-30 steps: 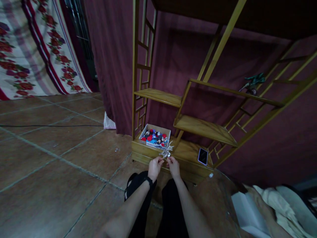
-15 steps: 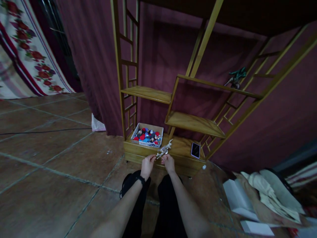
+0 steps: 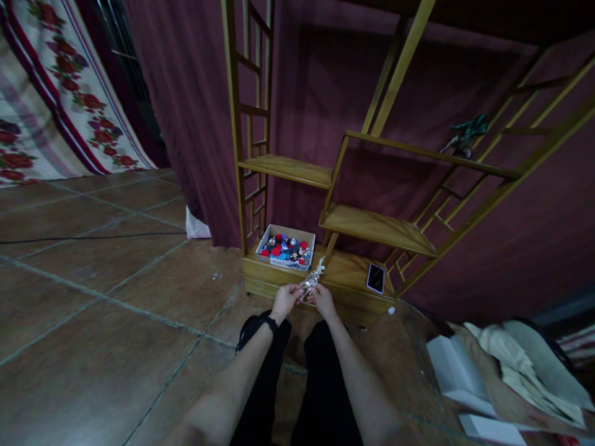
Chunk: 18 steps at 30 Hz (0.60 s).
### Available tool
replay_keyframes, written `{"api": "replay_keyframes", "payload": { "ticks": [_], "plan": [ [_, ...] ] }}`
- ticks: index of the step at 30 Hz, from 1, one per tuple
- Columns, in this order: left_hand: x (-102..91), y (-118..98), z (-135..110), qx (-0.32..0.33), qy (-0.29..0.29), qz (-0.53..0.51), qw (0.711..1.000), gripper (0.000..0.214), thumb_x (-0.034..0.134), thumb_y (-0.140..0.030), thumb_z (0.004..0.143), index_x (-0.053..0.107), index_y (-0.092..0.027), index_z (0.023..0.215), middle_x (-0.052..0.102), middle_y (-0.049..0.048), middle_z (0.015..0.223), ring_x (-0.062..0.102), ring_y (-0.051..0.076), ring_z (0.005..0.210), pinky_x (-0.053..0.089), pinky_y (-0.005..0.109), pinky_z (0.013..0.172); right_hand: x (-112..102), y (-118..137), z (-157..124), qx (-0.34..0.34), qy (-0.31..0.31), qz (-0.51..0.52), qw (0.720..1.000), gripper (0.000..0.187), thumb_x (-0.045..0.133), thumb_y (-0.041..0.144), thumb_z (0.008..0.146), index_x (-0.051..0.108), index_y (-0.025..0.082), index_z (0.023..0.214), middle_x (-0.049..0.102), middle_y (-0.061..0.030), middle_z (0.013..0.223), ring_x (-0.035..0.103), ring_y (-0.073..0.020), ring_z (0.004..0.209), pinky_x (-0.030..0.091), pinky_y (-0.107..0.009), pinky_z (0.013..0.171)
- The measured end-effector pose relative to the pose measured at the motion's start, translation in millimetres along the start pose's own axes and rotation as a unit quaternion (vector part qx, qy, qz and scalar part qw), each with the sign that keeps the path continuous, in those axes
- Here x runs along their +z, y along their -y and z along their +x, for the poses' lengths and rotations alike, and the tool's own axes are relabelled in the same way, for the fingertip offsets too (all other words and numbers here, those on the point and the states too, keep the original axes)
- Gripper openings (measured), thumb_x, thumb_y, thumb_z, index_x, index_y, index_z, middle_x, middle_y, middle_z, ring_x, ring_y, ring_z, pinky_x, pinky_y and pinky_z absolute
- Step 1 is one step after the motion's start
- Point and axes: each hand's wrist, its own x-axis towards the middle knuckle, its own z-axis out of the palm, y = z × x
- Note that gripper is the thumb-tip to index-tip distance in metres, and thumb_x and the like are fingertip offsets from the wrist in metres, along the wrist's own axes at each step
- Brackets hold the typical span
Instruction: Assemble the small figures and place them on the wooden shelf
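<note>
Pinching with their fingertips, the left hand (image 3: 285, 301) and right hand (image 3: 324, 301) are holding a shiny silver thing (image 3: 312, 280) between them. It is shining near the corner of a box (image 3: 279, 262) full of colorful bits (image 3: 284, 248). A phone (image 3: 375, 279) is lying on the wooden shelf (image 3: 351, 272), to the right.

Past the right hand (image 3: 321, 297) there's decent room on the cabinet top (image 3: 349, 272) between that slanted post (image 3: 331, 246) and the phone (image 3: 375, 279), but the low shelf (image 3: 379, 229) overhangs the back and the box (image 3: 281, 264) hogs the left.
</note>
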Motion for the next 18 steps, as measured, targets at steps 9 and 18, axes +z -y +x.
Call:
{"api": "replay_keyframes", "payload": {
  "ticks": [9, 18],
  "plan": [
    [-2.0, -7.1, -0.9, -0.039, 0.021, -0.058, 0.997, 0.024, 0.068, -0.033, 0.059, 0.059, -0.011, 0.062, 0.055, -0.0012, 0.045, 0.047, 0.006, 0.039, 0.035, 0.016, 0.040, 2.0, -2.8, 4.2, 0.009, -0.001, -0.004, 1.000, 0.021, 0.049, 0.032, 0.071, 0.058, 0.014, 0.077, 0.062, -0.0004, 0.059, 0.058, -0.0107, 0.048, 0.050, -0.023, 0.049],
    [-5.3, -4.8, 1.9, -0.075, -0.023, -0.053, 0.996, 0.025, 0.065, -0.035, 0.064, 0.062, -0.010, 0.071, 0.063, 0.0034, 0.060, 0.055, 0.008, 0.045, 0.039, 0.016, 0.042, 2.8, 3.8, 0.5, 0.008, -0.001, -0.021, 1.000, 0.025, 0.052, 0.039, 0.071, 0.060, 0.015, 0.072, 0.064, -0.0024, 0.062, 0.057, -0.0097, 0.045, 0.049, -0.021, 0.043]
  ]
}}
